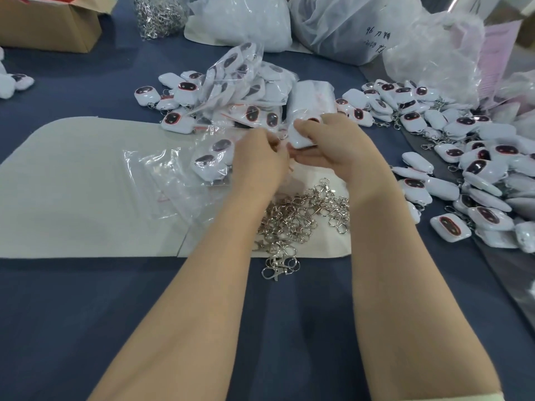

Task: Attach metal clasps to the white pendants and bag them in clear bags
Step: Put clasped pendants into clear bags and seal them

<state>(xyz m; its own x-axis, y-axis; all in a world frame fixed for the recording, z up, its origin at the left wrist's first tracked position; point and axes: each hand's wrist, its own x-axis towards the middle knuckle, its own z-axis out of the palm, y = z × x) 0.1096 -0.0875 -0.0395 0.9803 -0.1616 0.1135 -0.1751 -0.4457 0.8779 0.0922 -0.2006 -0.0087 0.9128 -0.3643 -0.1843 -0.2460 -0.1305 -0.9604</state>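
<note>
My right hand (327, 140) grips a white pendant (299, 137) above the white mat (72, 183). My left hand (260, 157) is curled right beside it, its fingertips meeting the pendant's edge; what it pinches is hidden. Just below my wrists lies a pile of loose metal clasps (298, 218). Clear bags (162, 172) lie flat on the mat to the left, and one bag beside my left hand holds two pendants (214, 157). More bagged pendants (246, 91) are heaped behind my hands. Loose pendants (451, 172) spread along the right.
A cardboard box (49, 21) stands at the back left. A second heap of clasps (159, 15) and big white plastic sacks (333, 21) line the back edge. The table has a dark blue cover (86, 299). Two or three pendants (14, 82) lie at far left.
</note>
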